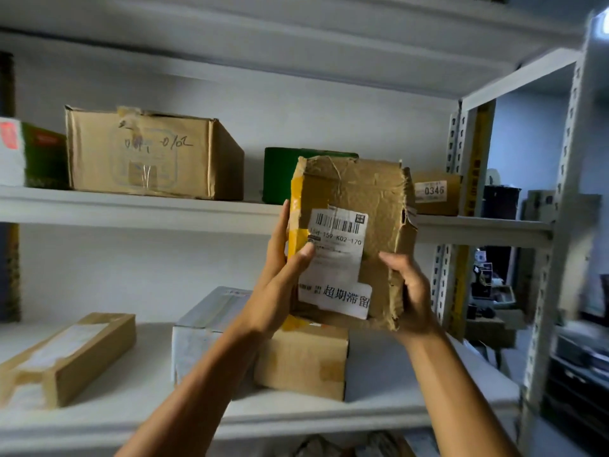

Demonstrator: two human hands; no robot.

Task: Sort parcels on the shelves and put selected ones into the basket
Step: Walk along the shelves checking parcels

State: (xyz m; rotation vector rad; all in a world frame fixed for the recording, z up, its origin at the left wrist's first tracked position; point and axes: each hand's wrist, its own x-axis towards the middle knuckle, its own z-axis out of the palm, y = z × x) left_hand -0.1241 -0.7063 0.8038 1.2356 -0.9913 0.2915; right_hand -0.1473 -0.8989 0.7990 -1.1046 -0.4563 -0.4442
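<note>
Both my hands hold a battered parcel up in front of the shelves.

My left hand (280, 275) grips the parcel (349, 239) along its yellow-taped left edge, thumb pressed on the white label (336, 258), fingers behind. My right hand (412, 291) curls around the lower right corner, thumb on the front face. The parcel is upright, off the shelf, its label facing me with a barcode and printed characters. Just below it a small brown box (303, 361) sits on the lower shelf (99, 423), touching a white box (201, 328); a long flat box (66, 354) lies well to the left. On the upper shelf (131, 206) stand a large brown box (148, 153), a green box (280, 173) behind the parcel, and a box marked 0346 (435, 192).
</note>
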